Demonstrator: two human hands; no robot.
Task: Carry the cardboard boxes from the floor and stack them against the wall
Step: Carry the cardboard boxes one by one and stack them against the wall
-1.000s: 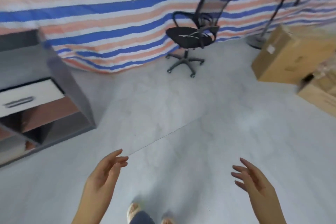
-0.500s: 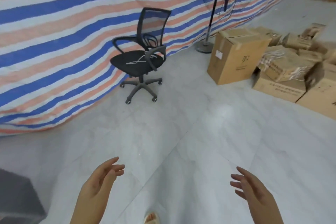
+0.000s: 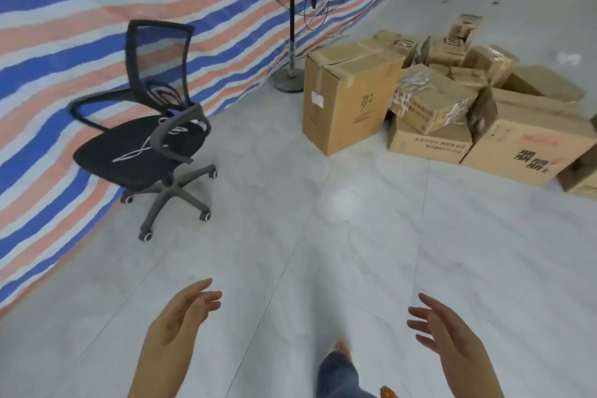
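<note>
Several cardboard boxes lie in a loose pile on the floor at the upper right. A tall upright box (image 3: 350, 100) stands at the pile's left end, with a taped box (image 3: 433, 100) tilted beside it and a wide printed box (image 3: 529, 145) further right. My left hand (image 3: 181, 323) and my right hand (image 3: 449, 339) hover low in the frame, palms facing each other, fingers relaxed, holding nothing. Both are well short of the boxes.
A striped tarp wall (image 3: 97, 10) runs along the left. A black office chair (image 3: 145, 136) stands by it, and a pedestal fan (image 3: 292, 10) rises behind the tall box. Pale tiled floor (image 3: 323, 236) stretches between me and the pile. My leg (image 3: 339, 375) shows below.
The view has swung right: the grey cabinet left the frame, the chair slid leftward, and the box pile came into full view and nearer. Both hands stay empty in the same pose.
</note>
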